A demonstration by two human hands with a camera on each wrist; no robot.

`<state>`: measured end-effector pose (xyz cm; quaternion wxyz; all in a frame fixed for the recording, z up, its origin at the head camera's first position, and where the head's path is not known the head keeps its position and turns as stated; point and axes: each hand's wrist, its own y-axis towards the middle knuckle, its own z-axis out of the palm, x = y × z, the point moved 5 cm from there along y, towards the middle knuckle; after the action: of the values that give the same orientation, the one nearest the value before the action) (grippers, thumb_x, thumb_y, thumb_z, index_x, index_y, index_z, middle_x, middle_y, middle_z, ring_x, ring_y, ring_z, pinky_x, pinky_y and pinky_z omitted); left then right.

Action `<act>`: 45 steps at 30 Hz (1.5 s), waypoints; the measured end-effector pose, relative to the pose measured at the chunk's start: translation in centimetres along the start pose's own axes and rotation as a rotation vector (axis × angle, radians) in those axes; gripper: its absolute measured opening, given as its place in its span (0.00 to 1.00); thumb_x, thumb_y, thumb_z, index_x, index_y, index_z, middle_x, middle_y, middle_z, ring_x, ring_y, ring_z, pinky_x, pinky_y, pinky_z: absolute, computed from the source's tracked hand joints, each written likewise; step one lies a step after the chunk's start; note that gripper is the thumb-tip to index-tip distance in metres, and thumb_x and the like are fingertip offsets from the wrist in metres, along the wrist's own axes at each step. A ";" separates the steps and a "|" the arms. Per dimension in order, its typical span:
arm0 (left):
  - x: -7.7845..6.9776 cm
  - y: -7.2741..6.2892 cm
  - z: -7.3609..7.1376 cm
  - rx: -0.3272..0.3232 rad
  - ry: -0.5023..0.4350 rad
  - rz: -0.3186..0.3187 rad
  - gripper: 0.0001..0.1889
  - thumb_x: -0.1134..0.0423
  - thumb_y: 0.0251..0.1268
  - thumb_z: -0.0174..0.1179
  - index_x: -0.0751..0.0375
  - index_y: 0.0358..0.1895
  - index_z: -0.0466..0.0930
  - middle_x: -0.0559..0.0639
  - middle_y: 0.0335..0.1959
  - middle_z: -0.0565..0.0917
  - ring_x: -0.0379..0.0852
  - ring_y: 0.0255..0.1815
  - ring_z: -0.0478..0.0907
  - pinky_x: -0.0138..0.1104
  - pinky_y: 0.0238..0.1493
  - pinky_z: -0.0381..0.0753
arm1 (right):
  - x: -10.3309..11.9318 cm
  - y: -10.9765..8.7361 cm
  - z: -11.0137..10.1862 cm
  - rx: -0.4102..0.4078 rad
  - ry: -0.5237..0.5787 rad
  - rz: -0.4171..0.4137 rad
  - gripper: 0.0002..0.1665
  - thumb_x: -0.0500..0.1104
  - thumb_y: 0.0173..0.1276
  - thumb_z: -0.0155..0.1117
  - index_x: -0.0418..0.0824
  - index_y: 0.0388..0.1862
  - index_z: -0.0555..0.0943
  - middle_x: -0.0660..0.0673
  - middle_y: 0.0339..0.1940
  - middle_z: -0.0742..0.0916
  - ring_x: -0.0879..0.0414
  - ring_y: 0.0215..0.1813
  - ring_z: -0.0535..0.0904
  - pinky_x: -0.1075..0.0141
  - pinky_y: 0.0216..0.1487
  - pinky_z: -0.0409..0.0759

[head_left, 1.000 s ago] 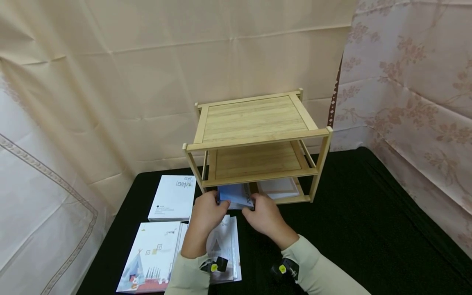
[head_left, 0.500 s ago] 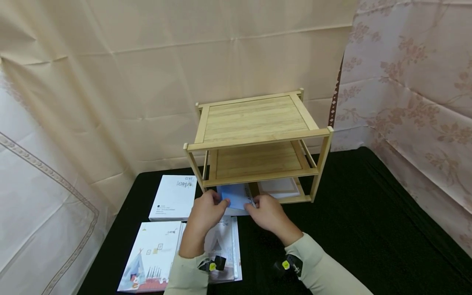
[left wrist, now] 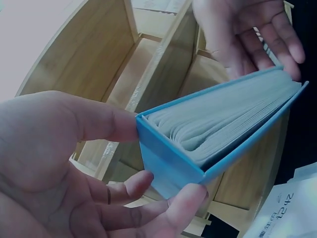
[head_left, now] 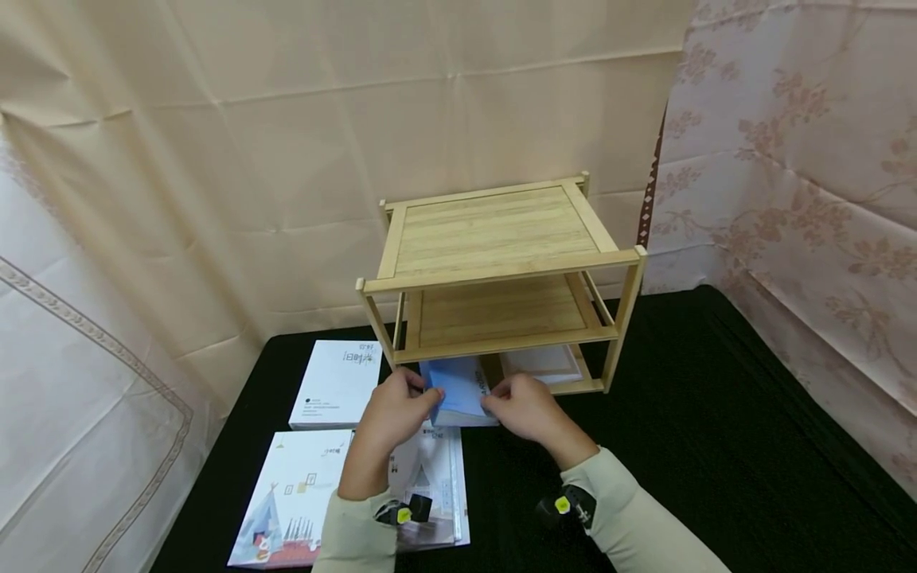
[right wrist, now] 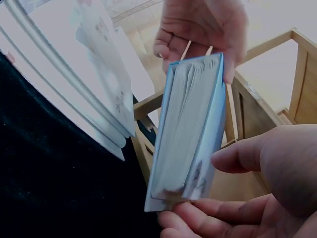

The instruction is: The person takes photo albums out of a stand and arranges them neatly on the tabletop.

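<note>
Both hands hold a thick blue photo album (head_left: 458, 386) at the front of the wooden shelf's bottom level. My left hand (head_left: 401, 410) grips its left end, thumb on one cover and fingers on the other side. At the opposite end, my right hand (head_left: 526, 410) pinches it between thumb and fingers. In the left wrist view the album (left wrist: 173, 163) shows its blue spine and bulging pale pages. Dark lettering marks the cover near the right thumb, and the page edges of the album (right wrist: 185, 129) face the right wrist camera. Its far part is hidden under the middle board.
The three-level wooden shelf (head_left: 501, 231) stands at the back of the black-covered table (head_left: 716, 446). A pale flat item (head_left: 540, 362) lies on its bottom level. White albums (head_left: 333, 386) and an illustrated one (head_left: 294, 493) lie at left, with more (head_left: 437, 493) beneath the left forearm.
The blue photo album has come a little toward me out of the shelf's bottom level, and its page edges now show. Both hands have moved slightly with it.
</note>
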<state>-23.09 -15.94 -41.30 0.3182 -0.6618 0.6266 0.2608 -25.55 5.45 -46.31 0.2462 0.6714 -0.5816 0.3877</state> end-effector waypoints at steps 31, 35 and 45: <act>-0.2 -0.7 -0.6 0.189 -0.114 0.047 0.31 0.61 0.68 0.64 0.73 0.70 0.70 0.56 0.40 0.85 0.45 0.35 0.83 0.39 0.44 0.81 | -0.2 -0.2 -2.7 0.143 0.210 0.050 0.40 0.52 0.63 0.76 0.29 0.65 0.74 0.39 0.42 0.87 0.50 0.35 0.84 0.60 0.33 0.85; -0.6 -0.7 0.0 0.225 -0.078 0.057 0.33 0.63 0.68 0.64 0.73 0.73 0.67 0.56 0.42 0.85 0.47 0.39 0.82 0.41 0.47 0.82 | -0.1 -0.6 -3.4 0.134 0.180 0.037 0.41 0.51 0.63 0.77 0.30 0.66 0.73 0.40 0.41 0.87 0.48 0.34 0.84 0.61 0.31 0.83; -0.6 -1.0 0.2 0.268 0.022 0.113 0.34 0.63 0.66 0.66 0.72 0.73 0.67 0.55 0.41 0.83 0.47 0.40 0.78 0.39 0.38 0.79 | 0.1 -1.6 -3.2 0.137 0.146 -0.016 0.37 0.48 0.62 0.78 0.32 0.62 0.74 0.42 0.35 0.86 0.52 0.31 0.83 0.60 0.33 0.83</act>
<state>-22.10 -15.37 -40.93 0.3815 -0.5798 0.6957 0.1852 -24.78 8.19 -44.21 0.2447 0.6614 -0.5288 0.4723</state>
